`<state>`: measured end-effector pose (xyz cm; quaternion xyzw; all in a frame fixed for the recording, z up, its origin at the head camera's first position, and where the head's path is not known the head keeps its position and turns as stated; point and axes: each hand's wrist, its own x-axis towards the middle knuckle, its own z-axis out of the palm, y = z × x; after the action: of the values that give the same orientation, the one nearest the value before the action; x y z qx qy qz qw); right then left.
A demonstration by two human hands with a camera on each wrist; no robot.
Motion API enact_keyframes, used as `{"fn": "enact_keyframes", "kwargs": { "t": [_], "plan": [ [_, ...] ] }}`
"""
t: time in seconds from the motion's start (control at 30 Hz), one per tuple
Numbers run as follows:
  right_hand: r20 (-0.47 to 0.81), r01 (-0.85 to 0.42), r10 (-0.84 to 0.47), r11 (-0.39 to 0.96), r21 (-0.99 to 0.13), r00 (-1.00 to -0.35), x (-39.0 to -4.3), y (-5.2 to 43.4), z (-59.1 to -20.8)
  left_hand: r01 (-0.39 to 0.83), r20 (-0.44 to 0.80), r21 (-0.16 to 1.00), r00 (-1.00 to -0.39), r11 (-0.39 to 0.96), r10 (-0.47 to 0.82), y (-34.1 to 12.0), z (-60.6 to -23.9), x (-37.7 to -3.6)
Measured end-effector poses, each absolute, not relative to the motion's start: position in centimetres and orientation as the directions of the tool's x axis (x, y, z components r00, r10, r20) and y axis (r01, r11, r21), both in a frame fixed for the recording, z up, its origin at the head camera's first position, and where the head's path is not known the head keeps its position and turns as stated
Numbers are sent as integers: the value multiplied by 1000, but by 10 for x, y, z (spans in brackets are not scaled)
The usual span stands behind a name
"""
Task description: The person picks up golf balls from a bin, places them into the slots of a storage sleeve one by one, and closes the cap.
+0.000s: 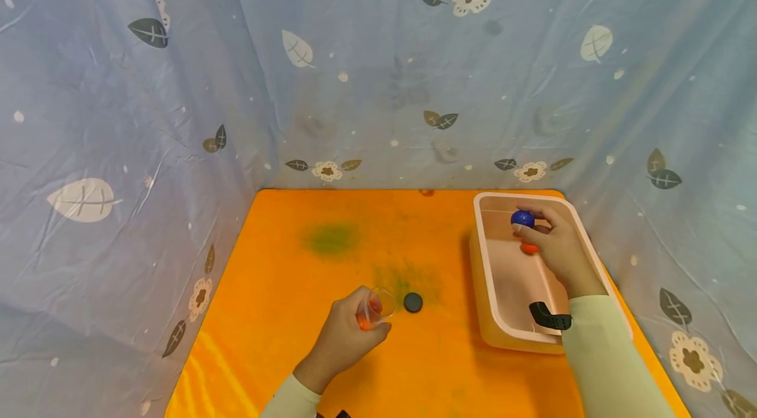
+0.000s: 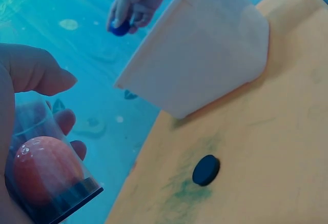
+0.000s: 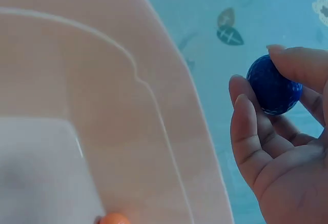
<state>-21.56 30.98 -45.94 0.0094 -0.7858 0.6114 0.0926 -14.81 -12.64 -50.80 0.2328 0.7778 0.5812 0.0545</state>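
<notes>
My left hand (image 1: 347, 325) holds a clear plastic cup (image 1: 383, 305), its fingers and thumb wrapped round the side. Inside this cup, by its dark base, sits an orange ball (image 2: 45, 170). Over the far part of a pale pink bin (image 1: 492, 293), my right hand (image 1: 564, 254) pinches a dimpled blue golf ball (image 3: 274, 85) between thumb and fingers. Below that hand another orange ball (image 1: 529, 248) lies in the bin, partly hidden. A round black cap (image 1: 412, 302) rests on the table just right of the cup.
An orange-yellow tabletop (image 1: 284, 260) with green smudges lies beneath everything. Blue patterned curtains (image 1: 384, 76) enclose it at the back and both sides. The bin's raised walls stand along the table's right side. A black strap piece (image 1: 550, 317) sits at my right wrist.
</notes>
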Motion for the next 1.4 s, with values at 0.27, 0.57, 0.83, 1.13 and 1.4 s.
{"fn": "enact_keyframes", "kwargs": {
  "t": [0.27,0.57,0.83,1.13,1.4],
  "plan": [
    [144,-115,96,259,-959,-985,-206,305,-449,308,198,929,-883,207,425,-128,-506,-146],
    [177,-147,95,260,-954,-980,-193,290,-441,320,202,921,-879,221,432,-128,-505,-146],
    [231,-233,-42,289,-928,-972,-172,232,-444,322,199,919,-877,227,437,-126,-506,-147],
    [392,-471,-363,161,-867,-845,-148,145,-439,369,234,892,-870,260,435,-123,-506,-149],
    [422,-531,-492,101,-841,-762,-138,107,-434,421,289,875,-849,237,442,-124,-509,-150]
  ]
}}
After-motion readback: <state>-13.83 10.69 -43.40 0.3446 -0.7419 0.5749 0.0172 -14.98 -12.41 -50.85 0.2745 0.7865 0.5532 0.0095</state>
